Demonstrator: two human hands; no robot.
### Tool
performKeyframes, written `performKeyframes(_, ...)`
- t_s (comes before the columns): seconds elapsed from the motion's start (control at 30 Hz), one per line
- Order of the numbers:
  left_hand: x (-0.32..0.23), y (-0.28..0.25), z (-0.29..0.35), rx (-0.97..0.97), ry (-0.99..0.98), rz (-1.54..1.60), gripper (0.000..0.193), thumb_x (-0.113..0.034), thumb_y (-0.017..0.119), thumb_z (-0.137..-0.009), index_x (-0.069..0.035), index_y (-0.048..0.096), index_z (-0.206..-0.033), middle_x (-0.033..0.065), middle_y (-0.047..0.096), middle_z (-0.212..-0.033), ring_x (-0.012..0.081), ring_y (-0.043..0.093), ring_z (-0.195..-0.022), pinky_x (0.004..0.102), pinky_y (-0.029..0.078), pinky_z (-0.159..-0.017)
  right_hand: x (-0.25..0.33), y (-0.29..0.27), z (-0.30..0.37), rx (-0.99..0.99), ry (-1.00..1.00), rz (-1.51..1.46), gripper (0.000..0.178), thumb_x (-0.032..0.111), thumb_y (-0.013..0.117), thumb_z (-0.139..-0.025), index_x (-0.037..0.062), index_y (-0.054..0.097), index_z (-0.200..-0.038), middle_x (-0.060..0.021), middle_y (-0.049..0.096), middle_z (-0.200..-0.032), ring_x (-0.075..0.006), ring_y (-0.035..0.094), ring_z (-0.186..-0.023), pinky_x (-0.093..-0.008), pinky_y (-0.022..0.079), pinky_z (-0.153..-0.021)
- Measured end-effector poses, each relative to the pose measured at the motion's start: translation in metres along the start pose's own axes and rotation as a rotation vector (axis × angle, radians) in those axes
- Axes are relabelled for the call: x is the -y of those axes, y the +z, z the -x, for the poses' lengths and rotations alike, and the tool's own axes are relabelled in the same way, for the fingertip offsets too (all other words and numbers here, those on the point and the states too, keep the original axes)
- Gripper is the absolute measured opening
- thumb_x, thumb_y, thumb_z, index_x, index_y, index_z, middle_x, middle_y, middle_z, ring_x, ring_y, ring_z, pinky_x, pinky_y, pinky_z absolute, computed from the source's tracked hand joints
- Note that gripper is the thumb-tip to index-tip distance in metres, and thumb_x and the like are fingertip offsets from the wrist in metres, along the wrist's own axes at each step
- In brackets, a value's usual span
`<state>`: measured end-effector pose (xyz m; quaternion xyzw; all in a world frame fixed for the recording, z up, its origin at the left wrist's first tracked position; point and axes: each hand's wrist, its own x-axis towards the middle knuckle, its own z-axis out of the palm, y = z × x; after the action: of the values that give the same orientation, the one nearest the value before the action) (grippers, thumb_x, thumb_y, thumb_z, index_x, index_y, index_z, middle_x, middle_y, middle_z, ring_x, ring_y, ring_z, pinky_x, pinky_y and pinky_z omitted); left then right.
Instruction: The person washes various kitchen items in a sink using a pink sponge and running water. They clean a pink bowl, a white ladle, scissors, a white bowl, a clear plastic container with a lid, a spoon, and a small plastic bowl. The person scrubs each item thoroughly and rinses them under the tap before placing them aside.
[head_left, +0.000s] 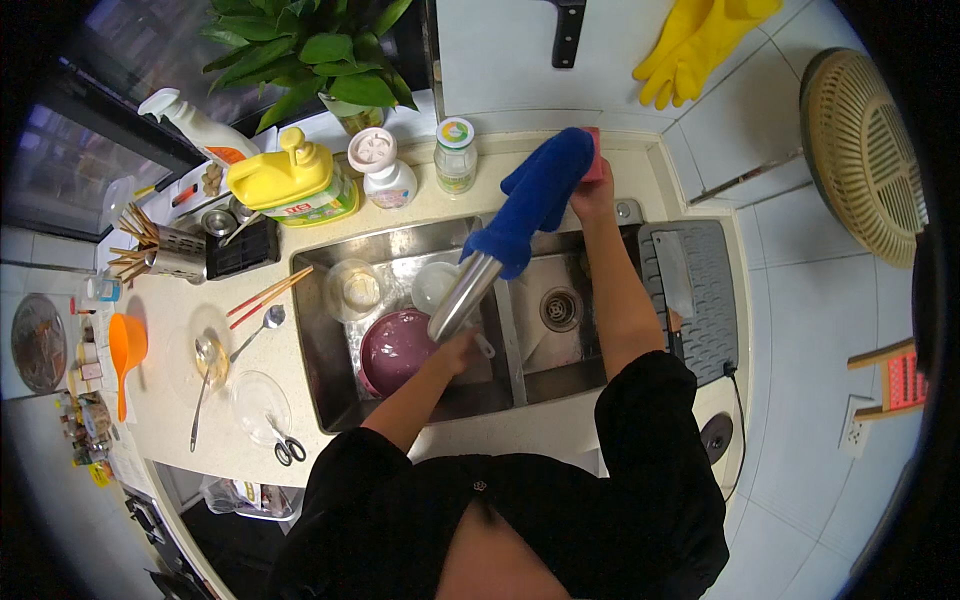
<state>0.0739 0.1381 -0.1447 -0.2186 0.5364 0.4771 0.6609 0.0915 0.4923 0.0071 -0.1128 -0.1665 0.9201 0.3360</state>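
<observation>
My left hand (460,353) is over the left sink basin, just below the metal faucet spout (464,297). Its fingers are curled, and a white handle with a hole (485,345) shows beside them; what they grip is mostly hidden. Reaching behind the sink, my right hand (594,195) is closed on a pink sponge (593,158) beside the faucet. A blue cloth (540,195) covers the faucet's upper part. Below the spout, a mauve basin (395,352) sits in the sink. Near it are a clear bowl (356,290) and a whitish translucent bowl (434,287).
Along the back stand a yellow jug (295,180), a pump bottle (385,175) and a glass jar (456,160). Left of the sink lie chopsticks (270,297), spoons, scissors (288,448) and an orange ladle (126,350). A cleaver (675,275) rests on the grey mat (715,300) at right.
</observation>
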Motion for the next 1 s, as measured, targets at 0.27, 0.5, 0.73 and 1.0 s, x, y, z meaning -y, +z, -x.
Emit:
performKeyframes(0.27, 0.022, -0.038, -0.065, -0.021, 0.238, -0.006, 0.019, -0.027, 0.051, -0.087, -0.009, 0.052, -0.085, 0.007, 0.052, -0.076, 0.0199, 0.048, -0.064, 0.0341, 0.043, -0.058, 0.008, 0.001, 0.017, -0.104, 0.068, 0.285, 0.033, 0.027, 0.045, -0.086, 0.0037, 0.051, -0.108, -0.0102, 0.055, -0.107, -0.0253, 0.052, -0.1, -0.0403, 0.043, -0.087)
performKeyframes(0.5, -0.008, -0.031, 0.072, 0.074, 0.356, 0.028, 0.008, -0.017, 0.043, -0.091, -0.01, 0.044, -0.091, 0.0046, 0.045, -0.062, 0.0151, 0.042, -0.045, 0.0273, 0.035, -0.039, 0.005, 0.003, 0.154, -0.408, 0.126, 0.525, 0.035, 0.026, 0.045, -0.088, 0.0019, 0.047, -0.113, -0.011, 0.055, -0.104, -0.0209, 0.055, -0.093, -0.0351, 0.045, -0.08)
performKeyframes(0.73, -0.001, -0.034, 0.191, 0.281, 0.26, 0.124, 0.007, -0.021, 0.037, -0.094, -0.016, 0.043, -0.094, -0.0016, 0.035, -0.055, 0.0079, 0.027, -0.038, 0.0216, 0.024, -0.035, -0.167, 0.102, 0.239, 0.459, -0.351, 1.794, 0.025, 0.012, 0.061, -0.076, 0.0081, 0.061, -0.1, -0.0156, 0.051, -0.108, -0.0325, 0.053, -0.094, -0.0374, 0.043, -0.081)
performKeyframes(1.0, 0.013, -0.055, 0.272, 0.39, 0.359, 0.101, 0.016, -0.024, 0.035, -0.095, -0.017, 0.041, -0.083, -0.0036, 0.031, -0.052, 0.0066, 0.025, -0.037, 0.0214, 0.02, -0.035, -0.212, 0.124, 0.217, 0.545, -0.264, 1.707, 0.022, 0.01, 0.053, -0.077, 0.004, 0.062, -0.097, -0.0171, 0.056, -0.101, -0.0345, 0.055, -0.091, -0.0373, 0.045, -0.079)
